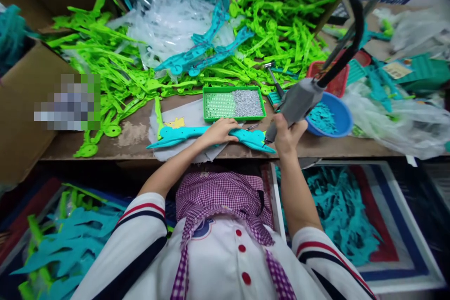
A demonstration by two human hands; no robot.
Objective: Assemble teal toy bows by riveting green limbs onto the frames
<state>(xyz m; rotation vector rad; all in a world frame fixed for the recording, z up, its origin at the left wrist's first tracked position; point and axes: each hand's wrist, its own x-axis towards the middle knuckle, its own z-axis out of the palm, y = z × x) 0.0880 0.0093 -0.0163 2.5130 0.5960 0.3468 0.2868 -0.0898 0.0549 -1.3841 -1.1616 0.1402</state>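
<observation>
My left hand [221, 132] is closed over the middle of a long teal plastic part [183, 135], which lies across a pale cloth [168, 119] on the bench. In my right hand [288, 133] is a grey electric screwdriver [298, 103], tilted down so its tip meets or nearly meets the part's right end. A lime green piece [159, 115] sticks up behind the part's left end. Just behind my left hand stands a green tray [206, 103] with small silver screws [248, 103] heaped in its right half.
Lime green parts [116, 65] pile along the back, with clear plastic strips [168, 23] and teal parts [207, 51] on top. A hammer [274, 79], a red basket [339, 79] and a blue bowl [342, 115] of small teal pieces stand right. A black cable [356, 18] hangs to the screwdriver.
</observation>
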